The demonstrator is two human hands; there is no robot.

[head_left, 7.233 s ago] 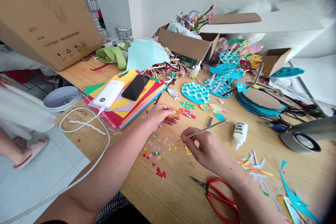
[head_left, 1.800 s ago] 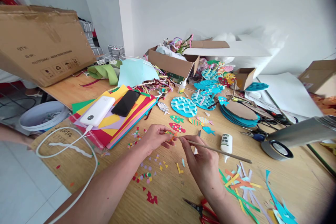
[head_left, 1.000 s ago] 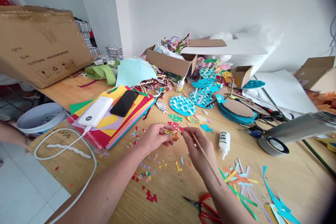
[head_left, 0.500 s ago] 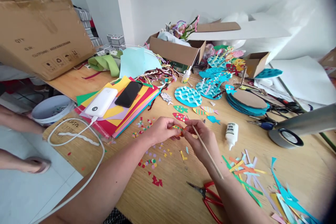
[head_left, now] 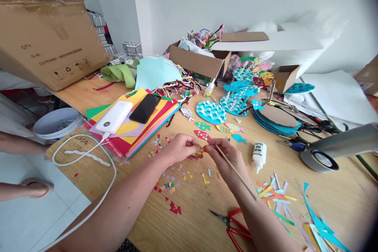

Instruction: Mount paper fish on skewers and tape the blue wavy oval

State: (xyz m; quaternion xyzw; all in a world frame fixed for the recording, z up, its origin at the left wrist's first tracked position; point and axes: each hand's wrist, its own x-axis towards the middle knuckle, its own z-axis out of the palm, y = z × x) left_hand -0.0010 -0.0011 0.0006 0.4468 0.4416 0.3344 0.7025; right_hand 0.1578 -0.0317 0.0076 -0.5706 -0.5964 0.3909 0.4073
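Note:
My left hand (head_left: 178, 149) is pinched on a small orange paper fish (head_left: 199, 151) just above the wooden table (head_left: 189, 220). My right hand (head_left: 226, 157) touches the same fish with its fingertips and holds a thin wooden stick (head_left: 236, 172) that slants back along my wrist. Both hands meet at the middle of the table. Small coloured paper bits (head_left: 168, 183) lie scattered under them. Other finished paper fish (head_left: 202, 135) lie just beyond my fingers.
Red scissors (head_left: 233, 226) lie near my right forearm and a white glue bottle (head_left: 259, 156) stands to the right. A power bank (head_left: 114, 116) and phone (head_left: 144, 108) rest on stacked coloured paper. Blue wave discs (head_left: 211, 111), cardboard boxes (head_left: 49, 39), paper strips (head_left: 276, 193) and another person's foot (head_left: 34, 187) surround.
Both hands have come together on the paper fish. The stick swung from pointing right across the table to slanting back along my right wrist. The view shifted slightly.

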